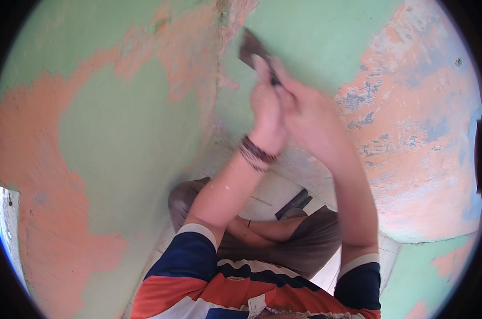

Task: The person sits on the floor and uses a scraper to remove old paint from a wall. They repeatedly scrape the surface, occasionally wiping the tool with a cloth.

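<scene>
My left hand (267, 105) and my right hand (308, 109) are together on a scraper with a wide, dark metal blade (252, 48). Both grip its dark handle (275, 79), most of which is hidden by my fingers. The blade points up and to the left, close to the green painted wall (304, 36) just right of the room's corner (218, 71). Motion blurs the tool and hands, so contact between blade and wall cannot be told. Dark bracelets (259, 153) circle my left wrist.
Worn green paint with bare orange patches covers the left wall (125, 119). Peeling grey and orange areas (404, 119) spread over the right wall. Below, my crossed legs (265, 239) rest on a tiled floor (265, 193), beside a dark flat object (295, 203).
</scene>
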`<state>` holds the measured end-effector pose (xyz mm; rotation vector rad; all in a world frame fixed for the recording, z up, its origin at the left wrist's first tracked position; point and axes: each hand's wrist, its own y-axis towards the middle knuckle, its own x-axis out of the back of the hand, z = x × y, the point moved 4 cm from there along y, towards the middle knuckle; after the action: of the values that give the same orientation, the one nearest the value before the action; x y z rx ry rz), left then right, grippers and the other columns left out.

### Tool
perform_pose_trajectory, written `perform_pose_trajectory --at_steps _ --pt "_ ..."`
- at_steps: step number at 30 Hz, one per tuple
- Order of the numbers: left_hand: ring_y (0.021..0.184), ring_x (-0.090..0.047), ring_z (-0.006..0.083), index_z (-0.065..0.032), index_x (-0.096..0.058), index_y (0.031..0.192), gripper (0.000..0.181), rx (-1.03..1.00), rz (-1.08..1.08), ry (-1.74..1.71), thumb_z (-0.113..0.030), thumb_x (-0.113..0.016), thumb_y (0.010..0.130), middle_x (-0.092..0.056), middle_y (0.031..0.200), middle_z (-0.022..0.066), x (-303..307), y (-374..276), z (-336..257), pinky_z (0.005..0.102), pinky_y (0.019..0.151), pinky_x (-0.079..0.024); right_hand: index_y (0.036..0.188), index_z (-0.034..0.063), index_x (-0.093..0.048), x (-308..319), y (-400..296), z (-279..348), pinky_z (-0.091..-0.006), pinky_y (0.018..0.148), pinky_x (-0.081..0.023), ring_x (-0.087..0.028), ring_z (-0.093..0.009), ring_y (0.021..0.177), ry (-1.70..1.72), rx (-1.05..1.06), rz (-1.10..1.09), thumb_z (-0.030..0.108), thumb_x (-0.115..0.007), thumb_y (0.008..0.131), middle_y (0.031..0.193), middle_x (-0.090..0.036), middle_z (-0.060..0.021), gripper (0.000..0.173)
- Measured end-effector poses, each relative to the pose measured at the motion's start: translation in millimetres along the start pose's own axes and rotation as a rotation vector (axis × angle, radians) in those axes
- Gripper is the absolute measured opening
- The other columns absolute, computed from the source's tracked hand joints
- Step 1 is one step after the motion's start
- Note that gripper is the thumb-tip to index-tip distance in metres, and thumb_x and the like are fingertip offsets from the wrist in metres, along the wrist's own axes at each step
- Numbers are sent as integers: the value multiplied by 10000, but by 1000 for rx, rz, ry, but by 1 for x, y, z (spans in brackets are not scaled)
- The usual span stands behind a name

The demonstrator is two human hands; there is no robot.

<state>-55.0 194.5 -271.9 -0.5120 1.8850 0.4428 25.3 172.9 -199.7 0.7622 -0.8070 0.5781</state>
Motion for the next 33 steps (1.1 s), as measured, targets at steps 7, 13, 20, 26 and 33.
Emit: perform_pose_trajectory --at_steps 7,13,20,26,33 --pt "644 -534 85 -119 -550 885 435 147 -103 308 -523 -405 954 -544 745 12 31 -22 -2 258 567 -448 1311 18 -452 -29 -21 -13 -464 799 -463 -582 -447 900 75 -60 -52 102 -423 872 977 -598 -292 447" --pt "689 -536 81 -89 -574 979 488 209 39 7 -547 -410 944 -553 788 -12 36 -1 -7 262 627 -462 1309 4 -443 -36 -3 3 -480 778 -458 -590 -447 868 59 -133 29 67 -440 861 944 -612 -274 452" --pt "640 -485 74 -104 -573 903 459 309 -108 107 -541 -438 937 -492 719 -52 42 -25 20 237 572 -421 1356 98 -436 -33 -33 -4 -379 717 -471 -630 -316 749 23 -177 -21 104 -465 916 838 -598 -267 441" --pt "670 -487 71 -107 -568 907 446 223 -347 170 -531 -434 943 -487 724 -49 32 -55 37 226 591 -417 1352 119 -448 -39 -64 -52 -384 675 -470 -627 -297 674 -81 -88 -63 114 -468 922 769 -585 -262 431" --pt "612 -506 72 -137 -524 815 458 415 -86 179 -558 -395 943 -522 716 -23 56 -46 42 257 533 -424 1323 52 -467 -45 -47 -31 -438 801 -482 -613 -398 892 30 -231 16 89 -464 882 992 -622 -254 443"
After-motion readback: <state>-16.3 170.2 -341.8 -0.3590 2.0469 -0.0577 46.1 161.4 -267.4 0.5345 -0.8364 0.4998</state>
